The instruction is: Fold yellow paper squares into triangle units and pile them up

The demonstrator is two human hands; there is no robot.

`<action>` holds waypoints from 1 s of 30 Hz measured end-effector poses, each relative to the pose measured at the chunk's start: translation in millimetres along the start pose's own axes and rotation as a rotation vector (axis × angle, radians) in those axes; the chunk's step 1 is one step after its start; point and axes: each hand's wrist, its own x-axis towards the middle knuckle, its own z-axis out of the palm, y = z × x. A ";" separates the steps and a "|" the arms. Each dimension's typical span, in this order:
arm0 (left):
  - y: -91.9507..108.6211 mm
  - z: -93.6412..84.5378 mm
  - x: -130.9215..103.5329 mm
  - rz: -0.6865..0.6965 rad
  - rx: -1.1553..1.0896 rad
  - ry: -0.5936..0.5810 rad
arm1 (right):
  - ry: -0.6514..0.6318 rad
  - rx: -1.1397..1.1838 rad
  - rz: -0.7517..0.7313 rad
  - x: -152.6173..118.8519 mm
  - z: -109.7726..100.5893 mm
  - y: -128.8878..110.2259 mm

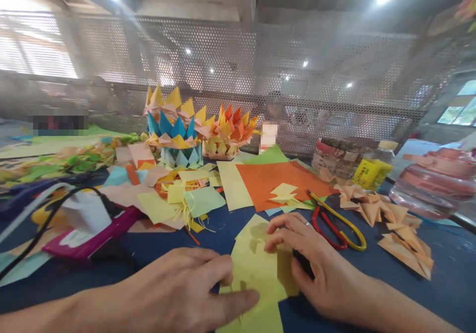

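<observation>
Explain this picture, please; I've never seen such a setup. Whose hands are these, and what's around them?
No machine here: a camera worn on a person's head looks forward and down. Their bare left hand and right hand are both at yellow paper; whether either grips it is unclear. On the dark blue tabletop, red-and-yellow scissors lie near the right hand and an orange sheet. Spiky folded-paper pieces stand farther back; a pink container is at the right edge.

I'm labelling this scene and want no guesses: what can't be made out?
Head view:
Yellow paper: near end cut off by the bottom edge.
Left hand: some fingertips hidden by the hand itself.
Yellow label: print too small and blurred.
Pink bottle: right side cut off by the frame.
</observation>
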 end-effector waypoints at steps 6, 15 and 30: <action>1.4 3.7 -2.3 0.025 -0.002 0.020 | 0.066 -0.041 -0.051 1.1 5.3 9.0; 6.5 14.2 -8.4 -0.082 0.047 0.300 | 0.244 -0.230 -0.227 -0.9 6.5 -13.4; -5.2 26.1 -2.1 0.015 -0.141 0.260 | 0.161 -0.236 -0.238 -6.4 12.0 -21.6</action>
